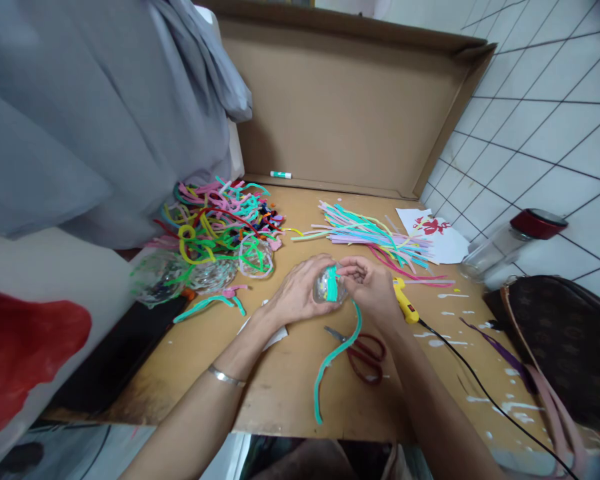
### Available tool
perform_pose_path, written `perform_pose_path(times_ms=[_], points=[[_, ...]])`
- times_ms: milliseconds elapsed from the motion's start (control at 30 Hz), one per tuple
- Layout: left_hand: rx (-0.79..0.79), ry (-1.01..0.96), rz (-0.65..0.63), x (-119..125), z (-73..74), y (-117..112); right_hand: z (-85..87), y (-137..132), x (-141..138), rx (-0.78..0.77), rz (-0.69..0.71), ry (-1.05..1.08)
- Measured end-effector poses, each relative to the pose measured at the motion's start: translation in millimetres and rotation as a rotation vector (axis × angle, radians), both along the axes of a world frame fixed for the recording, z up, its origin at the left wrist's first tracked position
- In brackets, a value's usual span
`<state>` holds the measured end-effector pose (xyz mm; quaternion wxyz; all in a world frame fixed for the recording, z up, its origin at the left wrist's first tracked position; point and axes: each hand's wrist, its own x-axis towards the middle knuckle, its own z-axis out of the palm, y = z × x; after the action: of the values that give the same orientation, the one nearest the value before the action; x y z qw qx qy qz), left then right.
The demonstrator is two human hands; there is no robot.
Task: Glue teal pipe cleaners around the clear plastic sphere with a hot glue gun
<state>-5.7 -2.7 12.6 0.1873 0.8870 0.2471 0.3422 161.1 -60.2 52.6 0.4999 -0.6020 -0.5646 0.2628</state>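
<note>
My left hand (299, 291) is wrapped round a small clear rounded plastic piece (321, 291) near the middle of the table. Teal pipe cleaner (332, 287) lies in short rows across the front of it. The fingers of my right hand (371, 285) are pinched at the right edge of these rows, on the teal strand. From beneath that hand a long loose teal tail (325, 370) curves down over the table, crossing red-handled scissors (366, 358). Close to my right wrist lies a yellow glue gun (405, 301) with a black cord.
Tangled coloured pipe cleaners (220, 217) are heaped at the left, with clear rounded plastic pieces (213, 273) before them. Straight pipe cleaners (375, 233) lie at the back right, near white paper (447, 243). A clear bottle (505, 247) and brown bag (570, 340) stand right. Cardboard (340, 100) rises behind.
</note>
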Motion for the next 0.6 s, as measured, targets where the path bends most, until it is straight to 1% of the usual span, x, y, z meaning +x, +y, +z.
perform_pose_path(times_ms=[167,233,333,400,600], points=[[-0.002,-0.021,0.017,0.9,-2.3,-0.1,-4.3,3.1,1.3,0.018,0.019,-0.027],[-0.020,-0.065,-0.004,2.1,-2.8,0.0,-4.6,3.8,0.8,0.014,0.024,-0.024],[-0.057,-0.160,-0.082,4.0,-4.2,0.8,-3.7,4.0,-0.6,-0.007,0.014,-0.002],[-0.058,-0.194,-0.111,4.9,-5.7,1.1,-3.3,4.0,-1.1,-0.012,0.005,-0.006],[-0.029,-0.229,-0.100,5.0,-9.2,0.6,-5.5,4.7,1.0,-0.006,-0.011,-0.031]])
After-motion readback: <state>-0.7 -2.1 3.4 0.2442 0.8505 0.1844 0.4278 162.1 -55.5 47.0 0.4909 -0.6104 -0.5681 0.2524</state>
